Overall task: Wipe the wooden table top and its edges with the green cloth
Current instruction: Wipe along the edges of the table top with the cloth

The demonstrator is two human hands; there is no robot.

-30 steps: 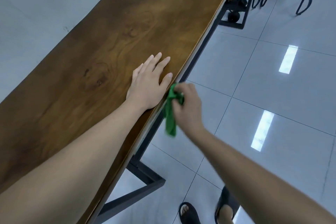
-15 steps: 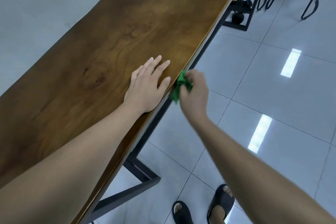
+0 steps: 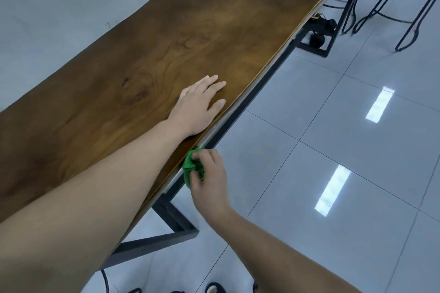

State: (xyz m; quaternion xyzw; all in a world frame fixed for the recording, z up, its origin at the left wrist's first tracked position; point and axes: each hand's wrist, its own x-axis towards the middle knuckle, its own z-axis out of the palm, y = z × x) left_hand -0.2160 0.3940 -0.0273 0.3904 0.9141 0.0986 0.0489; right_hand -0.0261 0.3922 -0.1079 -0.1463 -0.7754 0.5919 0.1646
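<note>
A long dark wooden table top runs from lower left to upper right. My left hand lies flat on it near the right edge, fingers spread, holding nothing. My right hand grips a bunched green cloth and presses it against the table's right side edge, just nearer to me than the left hand. Most of the cloth is hidden inside the fist.
A black metal table frame stands under the top on a glossy grey tiled floor. A small wheeled object and black wire stool legs sit at the far right. My sandalled feet show at the bottom.
My right hand slid the cloth forward along the side edge, then back toward me, past the left hand. The left hand stayed flat on the top.
</note>
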